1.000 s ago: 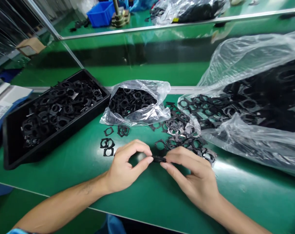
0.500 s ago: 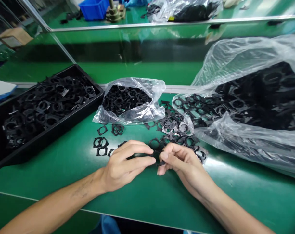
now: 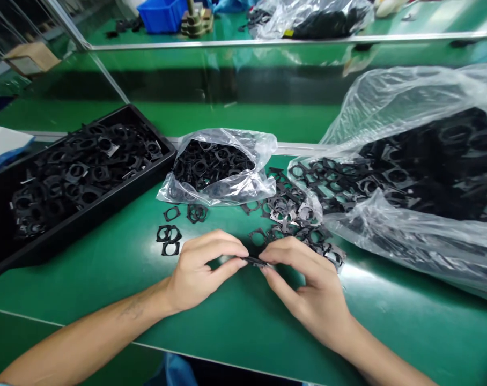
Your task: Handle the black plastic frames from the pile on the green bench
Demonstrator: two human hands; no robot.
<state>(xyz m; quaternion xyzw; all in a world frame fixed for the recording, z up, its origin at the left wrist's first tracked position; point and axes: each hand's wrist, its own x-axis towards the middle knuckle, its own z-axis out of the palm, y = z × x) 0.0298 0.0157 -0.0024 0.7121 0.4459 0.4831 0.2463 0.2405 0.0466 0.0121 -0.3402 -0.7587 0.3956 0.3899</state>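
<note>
My left hand (image 3: 201, 268) and my right hand (image 3: 308, 284) meet over the green table, both pinching one small black plastic frame part (image 3: 255, 261) between thumb and fingertips. The part lies edge-on between the hands. Just behind them is a loose heap of the same black frame parts (image 3: 295, 220). A few more single parts (image 3: 169, 238) lie to the left of my left hand.
A black tray (image 3: 10, 257) full of black parts stands at the left. A small clear bag of parts (image 3: 223, 166) lies in the middle. A large clear bag of parts (image 3: 420, 177) fills the right. A blue bin (image 3: 163, 13) sits on the far bench.
My right hand has turned from fingers curled up to palm down, and both hands now pinch the part flat between them. The view has shifted slightly.
</note>
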